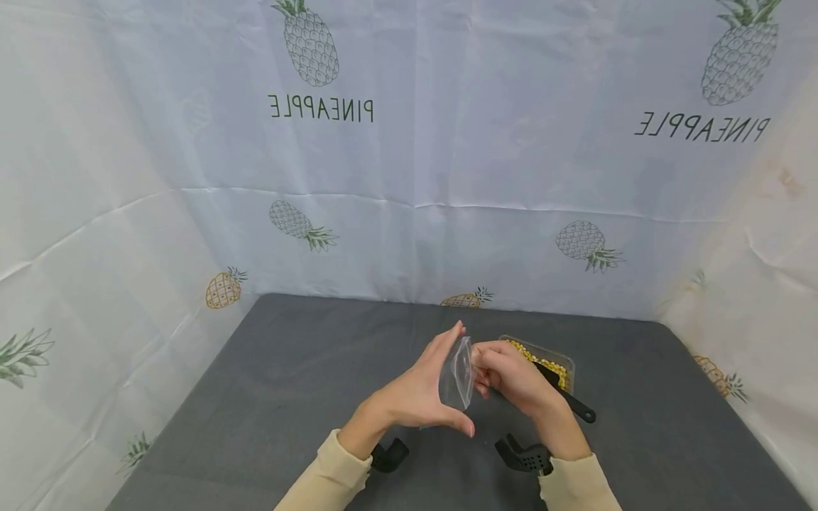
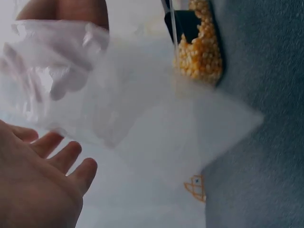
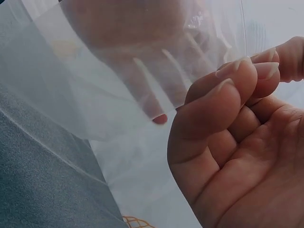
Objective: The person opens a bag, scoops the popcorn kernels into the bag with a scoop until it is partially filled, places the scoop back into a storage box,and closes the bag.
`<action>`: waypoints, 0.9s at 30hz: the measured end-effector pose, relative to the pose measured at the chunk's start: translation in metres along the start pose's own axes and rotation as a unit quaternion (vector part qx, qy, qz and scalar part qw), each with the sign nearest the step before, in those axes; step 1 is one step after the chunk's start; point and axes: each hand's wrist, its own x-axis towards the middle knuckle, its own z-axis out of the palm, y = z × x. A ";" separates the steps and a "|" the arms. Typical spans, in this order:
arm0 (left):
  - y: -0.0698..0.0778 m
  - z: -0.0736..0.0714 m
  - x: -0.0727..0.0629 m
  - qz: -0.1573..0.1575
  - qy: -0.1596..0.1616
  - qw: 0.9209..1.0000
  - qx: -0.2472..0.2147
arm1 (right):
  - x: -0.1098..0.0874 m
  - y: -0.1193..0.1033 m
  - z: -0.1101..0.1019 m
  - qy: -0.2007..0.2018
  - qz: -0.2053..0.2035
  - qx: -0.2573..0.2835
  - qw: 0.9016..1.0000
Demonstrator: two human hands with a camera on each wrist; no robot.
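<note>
A clear plastic bag (image 1: 463,372) is held up between the two hands over the table, its lower corner hanging down in the left wrist view. My right hand (image 1: 514,376) pinches the bag's edge with curled fingers. On the other side, my left hand (image 1: 415,394) has its fingers extended and its thumb spread well apart, with the bag in the gap. Through the film (image 3: 109,85) in the right wrist view, the left fingers show behind it. No contents are visible in the bag.
Behind the right hand stands a clear plastic box (image 1: 571,372) of yellow corn kernels (image 1: 557,370). A black scoop (image 1: 578,407) lies in it, its handle over the rim. A pineapple-print curtain (image 1: 383,156) encloses the grey table (image 1: 287,383) at back and sides.
</note>
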 end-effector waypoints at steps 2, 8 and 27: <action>0.000 0.003 0.001 -0.003 0.000 1.000 -0.008 | 0.001 0.001 0.001 0.003 0.001 -0.001 1.000; 0.000 0.006 0.001 -0.013 0.015 0.999 -0.037 | 0.002 0.003 0.003 0.015 0.018 -0.021 0.999; -0.006 0.005 0.003 0.046 0.120 0.992 0.000 | 0.003 -0.007 0.009 0.044 0.084 -0.086 0.992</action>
